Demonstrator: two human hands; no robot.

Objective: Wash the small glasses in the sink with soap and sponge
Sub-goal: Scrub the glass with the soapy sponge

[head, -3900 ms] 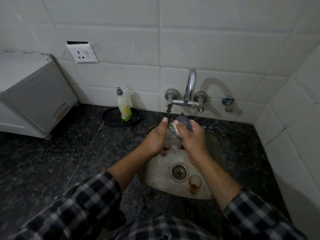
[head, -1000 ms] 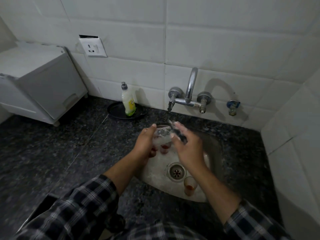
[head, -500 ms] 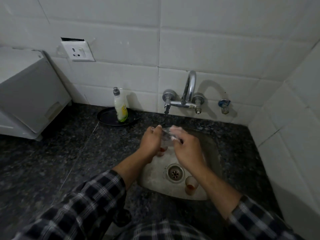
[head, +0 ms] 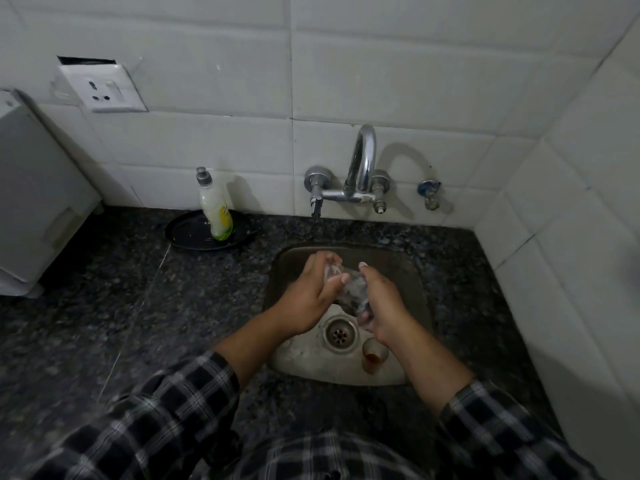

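Between my left hand [head: 308,299] and right hand [head: 384,306] the glass [head: 348,287] was blurred, mostly covered; the white cabinet [head: 38,202] ran off the left edge.

Tap [head: 362,161] behind sink [head: 412,282]; glass [head: 374,353] beside drain [head: 341,332]

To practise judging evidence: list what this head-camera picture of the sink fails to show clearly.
Head view only:
Held glass: blurred, half covered by left hand and right hand.
Sponge: mostly buried in the right hand's grip.
Sink beneath the hands: hidden by them.
Soap bottle label: too small.
White appliance: cut off at left edge.
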